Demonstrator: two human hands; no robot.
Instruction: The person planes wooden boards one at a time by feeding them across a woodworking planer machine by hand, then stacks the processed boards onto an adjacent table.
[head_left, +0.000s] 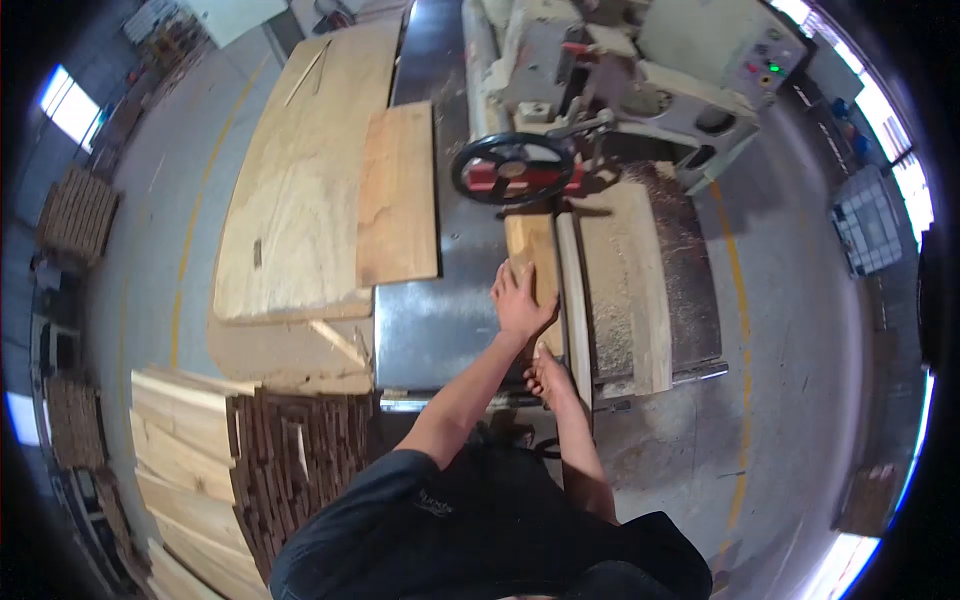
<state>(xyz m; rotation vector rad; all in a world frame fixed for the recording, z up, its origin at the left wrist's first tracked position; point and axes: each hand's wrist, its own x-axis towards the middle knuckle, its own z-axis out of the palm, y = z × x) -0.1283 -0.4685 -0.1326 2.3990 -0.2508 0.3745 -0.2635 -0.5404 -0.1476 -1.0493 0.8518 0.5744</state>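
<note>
A narrow wooden board (531, 238) lies lengthwise on the metal machine table (450, 330), its right edge along a straight fence (574, 300). My left hand (523, 305) rests on top of the board with its fingers spread. Nearer to me, my right hand (548, 380) has curled fingers and its thumb up at the board's near end. The board's far end reaches to just below a black handwheel (513, 168) on the saw-like machine.
A wide plywood sheet (300, 190) and a smaller panel (398, 195) lie left of the table. Stacked rough-edged planks (190, 430) stand at lower left. Sawdust (612, 310) covers the surface right of the fence. Behind is a control box with a green light (774, 68).
</note>
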